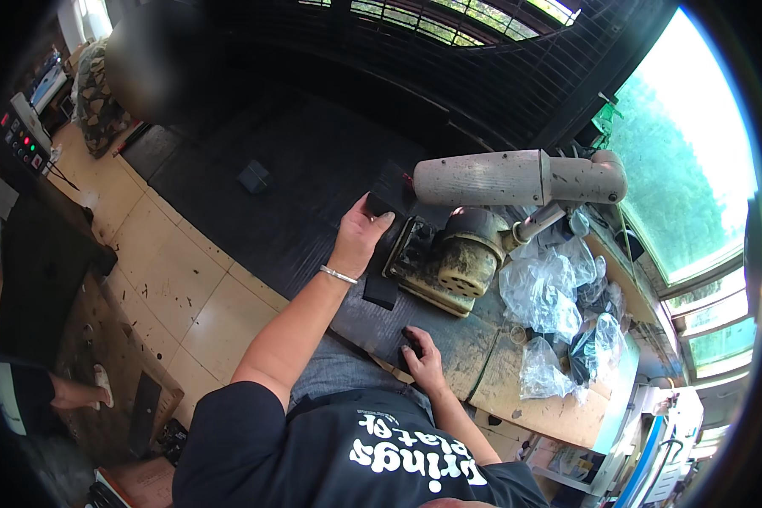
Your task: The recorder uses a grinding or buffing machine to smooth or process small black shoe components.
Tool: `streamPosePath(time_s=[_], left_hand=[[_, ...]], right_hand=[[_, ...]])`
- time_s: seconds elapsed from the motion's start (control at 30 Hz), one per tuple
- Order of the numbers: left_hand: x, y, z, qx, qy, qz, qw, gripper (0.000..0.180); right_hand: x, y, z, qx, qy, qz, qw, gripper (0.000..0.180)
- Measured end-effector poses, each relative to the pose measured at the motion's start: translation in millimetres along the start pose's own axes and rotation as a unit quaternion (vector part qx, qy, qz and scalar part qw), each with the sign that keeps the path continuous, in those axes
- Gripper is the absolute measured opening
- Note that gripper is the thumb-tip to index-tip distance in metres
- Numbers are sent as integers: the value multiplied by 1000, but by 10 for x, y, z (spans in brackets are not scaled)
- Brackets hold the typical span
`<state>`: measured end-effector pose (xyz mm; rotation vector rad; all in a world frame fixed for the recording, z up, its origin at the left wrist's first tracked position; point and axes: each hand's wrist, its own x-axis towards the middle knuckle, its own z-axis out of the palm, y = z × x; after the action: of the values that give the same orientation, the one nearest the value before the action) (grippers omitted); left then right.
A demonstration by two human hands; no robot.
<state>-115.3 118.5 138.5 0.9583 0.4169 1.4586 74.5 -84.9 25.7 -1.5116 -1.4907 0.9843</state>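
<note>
Your left hand (362, 233) grips a flat black rectangular piece (391, 193) | your right hand (423, 360) presses fingers closed on a small black block (411, 349) | dusty grey tabletop (457, 339)

Right hand (423, 360) covers a small dark object; its shape is indeterminable. Left hand's fingers (379, 222) hide part of the black piece (389, 193). Upper-left area blurred.

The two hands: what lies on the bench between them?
In the head view, one small black block lies on the dark bench between the left hand and right hand.
</note>
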Motion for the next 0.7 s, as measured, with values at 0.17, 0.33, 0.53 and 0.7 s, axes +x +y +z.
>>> streamPosePath(time_s=[0.17, 0.33, 0.53, 0.7], left_hand=[[-34, -35, 12, -1, -6, -32, 999, 29], [-123, -150, -1, -6, -21, -85, 996, 46], [-129, -145, 14, 4, -37, -74, 997, 45], [-39, -48, -22, -14, -22, -49, 998, 29]], right_hand=[[10, -18, -5, -5, 1, -4, 1000, 42], [6, -2, 17, 3, -4, 2, 1000, 41], [-11, 0, 6, -1, -2, 2, 1000, 42], [19, 12, 5, -1, 1, -4, 1000, 41]])
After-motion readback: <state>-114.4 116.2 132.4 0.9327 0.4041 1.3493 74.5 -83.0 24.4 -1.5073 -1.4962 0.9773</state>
